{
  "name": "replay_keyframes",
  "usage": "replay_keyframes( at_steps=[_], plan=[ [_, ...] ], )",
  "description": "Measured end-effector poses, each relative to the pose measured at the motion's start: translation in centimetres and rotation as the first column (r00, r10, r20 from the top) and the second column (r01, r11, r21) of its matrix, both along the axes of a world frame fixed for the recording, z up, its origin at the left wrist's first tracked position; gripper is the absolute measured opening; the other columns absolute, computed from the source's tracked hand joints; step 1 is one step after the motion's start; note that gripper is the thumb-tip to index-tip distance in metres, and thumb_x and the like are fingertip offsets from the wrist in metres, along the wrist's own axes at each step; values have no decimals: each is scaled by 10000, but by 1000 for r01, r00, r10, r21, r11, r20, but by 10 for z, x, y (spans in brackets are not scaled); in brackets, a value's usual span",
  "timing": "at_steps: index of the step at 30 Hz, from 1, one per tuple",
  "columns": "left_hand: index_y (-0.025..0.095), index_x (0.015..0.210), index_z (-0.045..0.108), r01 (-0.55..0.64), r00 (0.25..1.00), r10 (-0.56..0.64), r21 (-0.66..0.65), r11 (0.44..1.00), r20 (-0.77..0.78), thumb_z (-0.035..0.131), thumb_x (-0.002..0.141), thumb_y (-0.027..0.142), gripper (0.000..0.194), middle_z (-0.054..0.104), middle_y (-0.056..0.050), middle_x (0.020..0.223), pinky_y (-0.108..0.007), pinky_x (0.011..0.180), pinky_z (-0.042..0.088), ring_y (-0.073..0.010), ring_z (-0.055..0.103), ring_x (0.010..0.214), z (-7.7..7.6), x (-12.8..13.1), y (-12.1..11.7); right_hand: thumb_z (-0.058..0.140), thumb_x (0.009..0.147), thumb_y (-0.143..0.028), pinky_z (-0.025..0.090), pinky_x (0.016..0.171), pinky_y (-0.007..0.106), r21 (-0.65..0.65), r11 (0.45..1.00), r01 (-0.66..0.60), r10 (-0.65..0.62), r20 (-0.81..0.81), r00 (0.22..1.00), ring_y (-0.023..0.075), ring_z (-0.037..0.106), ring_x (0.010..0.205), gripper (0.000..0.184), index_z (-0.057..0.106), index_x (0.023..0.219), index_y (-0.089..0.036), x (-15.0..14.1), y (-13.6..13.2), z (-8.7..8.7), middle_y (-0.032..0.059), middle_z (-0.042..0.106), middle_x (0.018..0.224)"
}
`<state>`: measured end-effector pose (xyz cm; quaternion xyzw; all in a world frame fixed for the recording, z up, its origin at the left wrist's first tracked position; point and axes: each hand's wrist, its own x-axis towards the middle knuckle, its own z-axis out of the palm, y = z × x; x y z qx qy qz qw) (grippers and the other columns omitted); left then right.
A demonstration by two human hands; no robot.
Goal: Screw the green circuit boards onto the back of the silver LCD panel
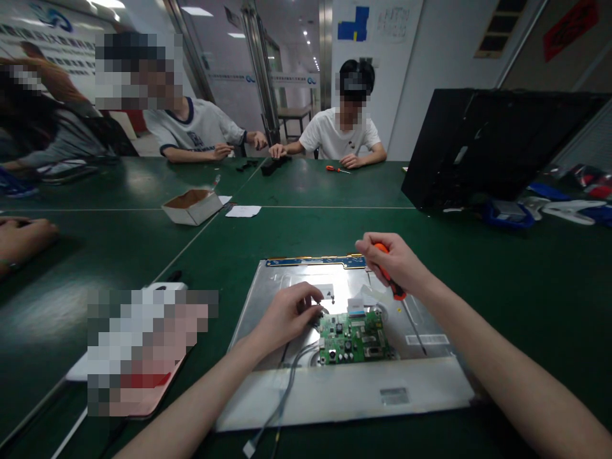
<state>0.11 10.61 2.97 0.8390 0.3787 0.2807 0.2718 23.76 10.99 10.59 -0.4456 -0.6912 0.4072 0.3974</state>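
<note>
My right hand [399, 258] is wrapped round the orange handle of a screwdriver [398, 291], its shaft slanting down over the right side of a silver display panel [425, 379]. My left hand [291, 311] bends its fingers and thumb together at the upper left corner of a green circuit board [354, 336] on the panel; whatever they pinch, if anything, is too small to make out. Small dark bits, perhaps screws [331, 297], lie just beyond the fingers. A grey cable [289, 389] runs from the board's left side over the panel's near edge. A white ribbon connector [356, 307] sits at the board's far edge.
Left of the panel lie a pink phone-like object [157, 382], partly blurred, and a white one. Farther off are an open carton [191, 207] and paper [243, 211]. A large black monitor housing [478, 146] stands at right. Several people sit round the green table [325, 220].
</note>
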Motion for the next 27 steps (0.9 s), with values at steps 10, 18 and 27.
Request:
replay_keyframes(
  at_steps=[10, 18, 27],
  plan=[
    [176, 841, 658, 39, 999, -39, -36, 999, 18, 513, 911, 212, 165, 687, -35, 804, -280, 673, 457, -159, 599, 721, 1, 0, 4, 521, 886, -558, 227, 304, 187, -68, 996, -60, 39, -277, 960, 49, 326, 300, 434, 399, 630, -230, -6, -6, 1, -100, 397, 419],
    [186, 851, 692, 127, 992, -127, -123, 984, 8, 549, 865, 142, 151, 700, -44, 845, -298, 720, 478, -180, 624, 801, 6, -1, 1, 527, 909, -513, 248, 333, 184, -48, 996, -78, 61, -291, 955, 43, 336, 307, 412, 425, 639, -219, -6, -8, 1, -100, 418, 412],
    [168, 851, 678, 108, 994, -112, -227, 968, -4, 574, 839, 138, 109, 701, -34, 836, -283, 702, 476, -171, 627, 778, 10, -1, 2, 529, 910, -507, 257, 344, 182, -46, 996, -73, 57, -286, 957, 42, 344, 308, 425, 437, 619, -211, -7, -7, 1, -99, 415, 405]
  ],
)
